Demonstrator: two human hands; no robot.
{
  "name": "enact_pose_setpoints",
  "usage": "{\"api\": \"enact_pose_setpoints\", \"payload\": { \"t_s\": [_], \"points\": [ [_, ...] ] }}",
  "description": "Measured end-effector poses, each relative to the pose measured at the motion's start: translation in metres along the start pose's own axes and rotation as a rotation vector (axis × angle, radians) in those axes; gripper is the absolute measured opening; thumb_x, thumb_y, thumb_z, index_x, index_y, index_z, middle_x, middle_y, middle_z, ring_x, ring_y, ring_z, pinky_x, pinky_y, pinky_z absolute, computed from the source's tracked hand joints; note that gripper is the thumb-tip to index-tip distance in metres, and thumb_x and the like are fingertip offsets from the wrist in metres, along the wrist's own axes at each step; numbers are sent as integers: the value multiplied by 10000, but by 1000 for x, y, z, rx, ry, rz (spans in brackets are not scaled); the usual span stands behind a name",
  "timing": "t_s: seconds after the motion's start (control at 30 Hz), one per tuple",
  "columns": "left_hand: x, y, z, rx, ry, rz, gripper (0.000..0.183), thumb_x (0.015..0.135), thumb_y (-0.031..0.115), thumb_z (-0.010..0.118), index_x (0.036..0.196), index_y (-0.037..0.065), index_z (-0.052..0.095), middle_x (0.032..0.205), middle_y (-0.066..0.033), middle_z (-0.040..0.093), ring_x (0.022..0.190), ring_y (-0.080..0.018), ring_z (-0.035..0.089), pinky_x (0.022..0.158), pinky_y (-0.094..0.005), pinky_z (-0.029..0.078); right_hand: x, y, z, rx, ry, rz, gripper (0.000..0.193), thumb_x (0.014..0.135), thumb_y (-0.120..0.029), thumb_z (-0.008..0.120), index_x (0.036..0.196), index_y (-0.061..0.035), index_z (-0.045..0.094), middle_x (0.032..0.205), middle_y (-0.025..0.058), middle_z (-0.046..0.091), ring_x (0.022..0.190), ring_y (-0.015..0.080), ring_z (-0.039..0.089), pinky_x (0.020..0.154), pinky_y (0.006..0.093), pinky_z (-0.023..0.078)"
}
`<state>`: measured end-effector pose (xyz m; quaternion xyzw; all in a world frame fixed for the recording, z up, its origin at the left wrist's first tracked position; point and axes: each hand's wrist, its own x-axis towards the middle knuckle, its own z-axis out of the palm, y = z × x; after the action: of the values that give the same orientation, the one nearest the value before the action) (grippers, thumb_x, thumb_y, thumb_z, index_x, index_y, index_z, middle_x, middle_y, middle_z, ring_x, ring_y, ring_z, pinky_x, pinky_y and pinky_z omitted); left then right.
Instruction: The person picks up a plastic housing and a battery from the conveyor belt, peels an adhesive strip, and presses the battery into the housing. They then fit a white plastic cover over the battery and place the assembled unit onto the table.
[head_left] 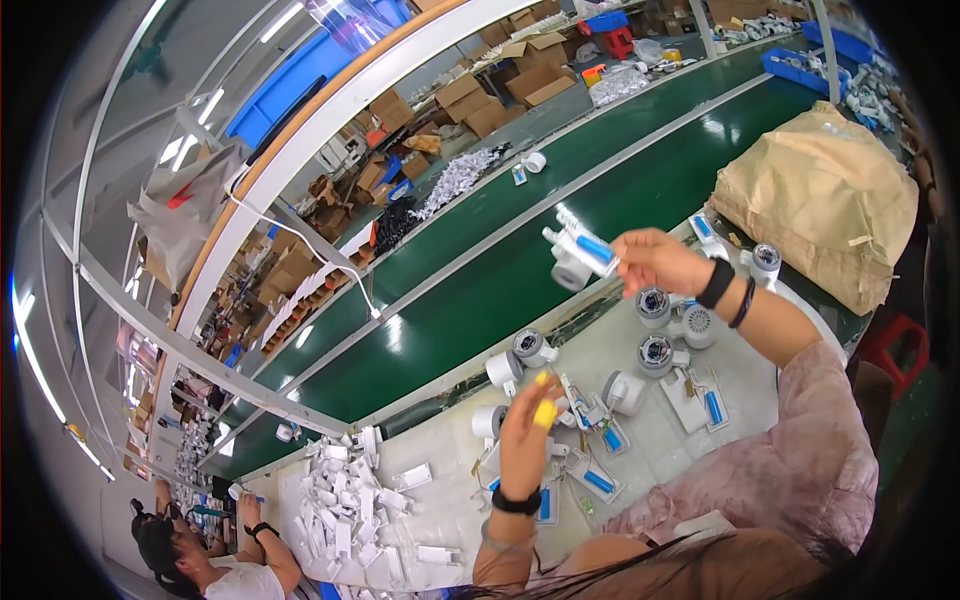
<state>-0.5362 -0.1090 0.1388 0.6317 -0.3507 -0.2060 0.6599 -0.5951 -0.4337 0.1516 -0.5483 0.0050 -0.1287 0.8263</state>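
Observation:
My right hand (657, 263) is raised over the edge of the green conveyor belt. Its fingers are closed on a white plastic housing with a blue battery (592, 247), and a round grey-white head hangs below it. My left hand (523, 440) is over the worktable with its fingers apart and yellow covers on some of them. Beside it lie open white housings with blue batteries (599, 482) and wires. Round white heads (625, 393) surround these, several showing dark round ends (655, 352).
White plastic shells (345, 500) are piled on the worktable (425, 440) at left. The green conveyor belt (440, 300) runs along its far side, carrying small white parts (535, 162). A large brown sack (815, 195) stands at right. Another person (200, 560) works at lower left.

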Motion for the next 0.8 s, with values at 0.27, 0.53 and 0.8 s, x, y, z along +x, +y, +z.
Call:
{"api": "enact_pose_setpoints", "payload": {
  "t_s": [0.27,0.53,0.8],
  "points": [
    [68,-26,38,-480,-15,-125,388,966,268,484,1254,8,484,1202,-163,580,1092,-260,579,931,-361,457,-73,43,84,-102,-73,71,197,973,-211,515,982,-22,570,820,31,631,671,115,634,654,259,533],
    [68,-19,44,-619,-77,-256,305,951,139,495,1228,13,497,1011,-118,625,820,-226,652,713,-309,540,-88,53,84,-376,-204,-32,166,948,-145,563,992,14,585,817,45,641,691,90,618,655,235,504],
    [61,-3,45,-303,-261,-284,560,865,1,577,1373,29,343,1213,-128,527,796,-202,650,619,-268,536,-84,46,74,-885,236,-574,348,795,-75,648,1128,-26,562,1139,148,584,1059,290,551,878,370,454]
  ]
}}
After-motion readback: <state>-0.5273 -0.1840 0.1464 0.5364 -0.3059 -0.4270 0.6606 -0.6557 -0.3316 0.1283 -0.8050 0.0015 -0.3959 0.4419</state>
